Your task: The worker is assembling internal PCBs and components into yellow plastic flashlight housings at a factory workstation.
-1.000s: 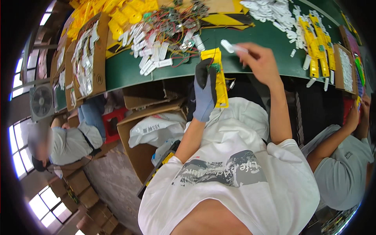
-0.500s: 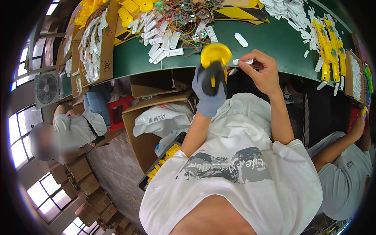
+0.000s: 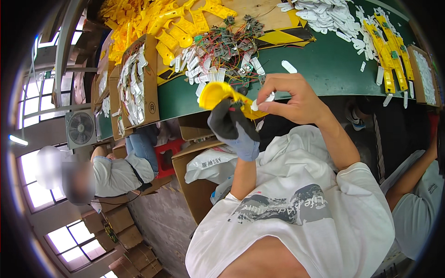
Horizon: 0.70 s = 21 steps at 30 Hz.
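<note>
My left hand [image 3: 235, 130], in a grey and black glove, is closed around a yellow plastic housing [image 3: 214, 94] with a wide rounded end at its left. Parts inside the housing are too small to make out. My bare right hand [image 3: 296, 98] pinches a small white plastic piece [image 3: 256, 106] between thumb and fingers, right at the housing's narrower right end. Whether the two touch I cannot tell. Just beyond my hands, a white oval cover [image 3: 289, 66] lies on the green table [image 3: 324, 83].
Wired circuit boards [image 3: 227, 48] and white parts heap up beyond my left hand, yellow housings [image 3: 185, 28] behind them. White covers [image 3: 324, 16] pile at far right, near yellow assemblies [image 3: 384, 60]. A cardboard box [image 3: 150, 88] stands left. People sit at left [image 3: 123, 176] and right [image 3: 417, 199].
The yellow housing has tipped over to the left and now shows its length. My right hand has brought the white piece against or close to its right end. The whole view has shifted.
</note>
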### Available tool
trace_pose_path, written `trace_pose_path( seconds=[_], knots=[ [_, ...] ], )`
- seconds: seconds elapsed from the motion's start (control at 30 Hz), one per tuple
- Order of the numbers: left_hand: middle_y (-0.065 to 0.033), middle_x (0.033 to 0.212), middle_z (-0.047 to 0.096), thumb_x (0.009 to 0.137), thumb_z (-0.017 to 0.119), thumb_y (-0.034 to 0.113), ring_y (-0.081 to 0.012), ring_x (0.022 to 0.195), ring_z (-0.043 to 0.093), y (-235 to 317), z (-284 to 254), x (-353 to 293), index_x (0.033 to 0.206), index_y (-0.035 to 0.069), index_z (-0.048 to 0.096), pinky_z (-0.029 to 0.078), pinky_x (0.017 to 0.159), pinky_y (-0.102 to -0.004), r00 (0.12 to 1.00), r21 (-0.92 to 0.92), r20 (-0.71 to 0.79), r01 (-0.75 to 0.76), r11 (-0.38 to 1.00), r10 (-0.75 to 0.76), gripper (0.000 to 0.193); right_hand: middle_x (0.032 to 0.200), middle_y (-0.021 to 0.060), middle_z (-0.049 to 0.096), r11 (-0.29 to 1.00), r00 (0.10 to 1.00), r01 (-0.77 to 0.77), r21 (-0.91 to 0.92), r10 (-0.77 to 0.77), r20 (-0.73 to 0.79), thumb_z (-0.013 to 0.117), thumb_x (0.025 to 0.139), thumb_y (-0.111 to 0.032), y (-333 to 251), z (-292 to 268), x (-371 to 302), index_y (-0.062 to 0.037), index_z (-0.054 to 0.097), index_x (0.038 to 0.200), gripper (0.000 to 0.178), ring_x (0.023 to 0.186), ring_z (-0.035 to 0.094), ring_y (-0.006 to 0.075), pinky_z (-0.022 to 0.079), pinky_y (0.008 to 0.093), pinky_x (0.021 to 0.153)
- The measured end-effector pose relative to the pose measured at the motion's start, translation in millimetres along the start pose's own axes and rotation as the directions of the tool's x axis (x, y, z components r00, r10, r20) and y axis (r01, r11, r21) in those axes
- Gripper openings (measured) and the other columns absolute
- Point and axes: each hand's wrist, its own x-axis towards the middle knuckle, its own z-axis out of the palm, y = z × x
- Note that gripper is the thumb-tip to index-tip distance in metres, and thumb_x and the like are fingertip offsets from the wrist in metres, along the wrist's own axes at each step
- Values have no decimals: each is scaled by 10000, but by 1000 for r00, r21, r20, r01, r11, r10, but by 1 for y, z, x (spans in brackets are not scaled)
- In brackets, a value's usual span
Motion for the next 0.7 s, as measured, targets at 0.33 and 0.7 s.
trace_pose_path(
  seconds=[0.33, 0.7],
  knots=[
    [-80, 1013, 570, 860, 567, 25, -130, 900, 536, 6, 7, 2, 1094, -23, 524, 436, 813, -260, 984, 178, 108, 120, 977, -141, 243, 677, -7, 533, 961, 962, -269, 59, 265, 58, 681, 794, -143, 15, 4, 0, -12, 612, 825, 151, 622, 485, 59, 412, 208, 594],
    [-74, 1006, 561, 835, 539, -17, -112, 902, 528, 0, 7, -3, 1112, -18, 533, 432, 802, -247, 961, 206, 141, 206, 957, -237, 276, 1018, 71, 606, 924, 938, -307, 227, 335, -93, 680, 780, -57, 26, 15, -19, -6, 596, 1140, 373, 835, 570, 89, 465, 196, 728]
  ],
)
